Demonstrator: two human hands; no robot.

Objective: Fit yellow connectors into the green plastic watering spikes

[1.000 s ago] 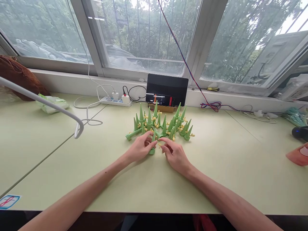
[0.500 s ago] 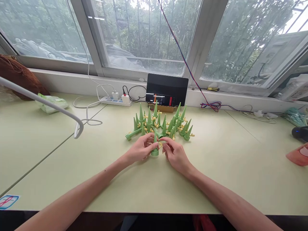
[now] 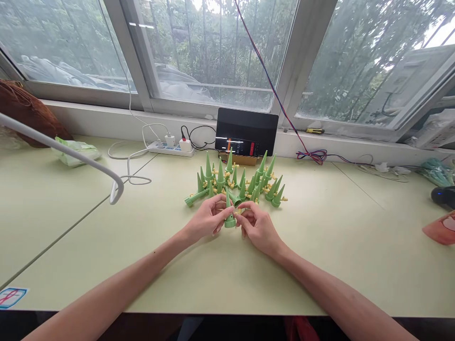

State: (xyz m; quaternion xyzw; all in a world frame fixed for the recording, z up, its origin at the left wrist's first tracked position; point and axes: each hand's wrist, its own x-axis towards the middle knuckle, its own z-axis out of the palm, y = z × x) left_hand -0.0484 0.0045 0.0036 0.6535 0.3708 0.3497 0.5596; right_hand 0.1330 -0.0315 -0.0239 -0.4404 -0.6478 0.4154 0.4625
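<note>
Between thumb and fingers my left hand (image 3: 208, 219) grips a green plastic plant watering spike (image 3: 230, 220), its tip pointing up and slightly tilted. My right hand (image 3: 259, 224) is closed in a pinch on a small yellow valve (image 3: 238, 211) at the spike's right side. Fingers partly cover the valve, so I cannot tell how far it sits in the spike. Just beyond my hands stand several more green spikes (image 3: 220, 174) with yellow valves, in a cluster. A few, such as the one at the left (image 3: 194, 199), lie on their sides.
A dark tablet (image 3: 247, 125) with a phone (image 3: 236, 147) before it leans at the window sill. The power strip (image 3: 172, 149) and white cables are to its left. A white curved bar (image 3: 71, 152) juts in from the left. Bundled red-blue wire (image 3: 313, 155) lies at back right.
The spike in my left hand has tilted, its tip leaning a little left and its base lifting slightly. My right fingers have moved in closer to its side with the yellow valve.
</note>
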